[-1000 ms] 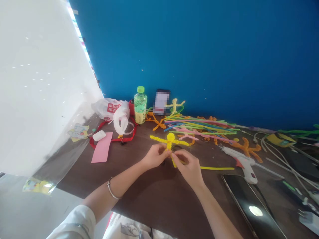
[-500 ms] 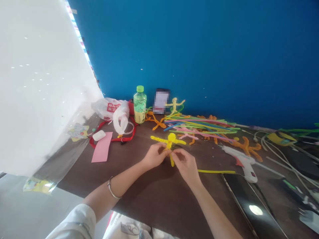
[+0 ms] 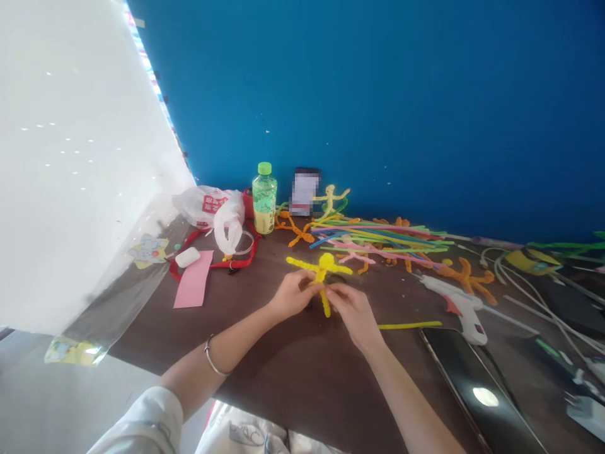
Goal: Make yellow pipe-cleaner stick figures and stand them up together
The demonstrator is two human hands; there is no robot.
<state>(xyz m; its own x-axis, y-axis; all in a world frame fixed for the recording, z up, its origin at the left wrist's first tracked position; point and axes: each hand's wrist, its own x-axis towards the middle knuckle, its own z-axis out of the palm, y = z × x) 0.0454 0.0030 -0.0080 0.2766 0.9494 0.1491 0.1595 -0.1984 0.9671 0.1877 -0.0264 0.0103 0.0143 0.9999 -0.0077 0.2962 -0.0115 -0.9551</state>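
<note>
Left hand (image 3: 293, 294) and right hand (image 3: 352, 314), both curled nearly shut, pinch a yellow pipe-cleaner figure (image 3: 322, 271) at its middle, steadying it over the counter (image 3: 288, 384), a loose yellow stem (image 3: 409, 325) lying just right of the figure.

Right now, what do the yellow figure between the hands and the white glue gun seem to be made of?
The yellow figure looks like chenille pipe cleaner: matte, bumpy, fuzzy; any wire inside is hidden. The glue gun looks like smooth moulded plastic, slightly glossy.
</note>
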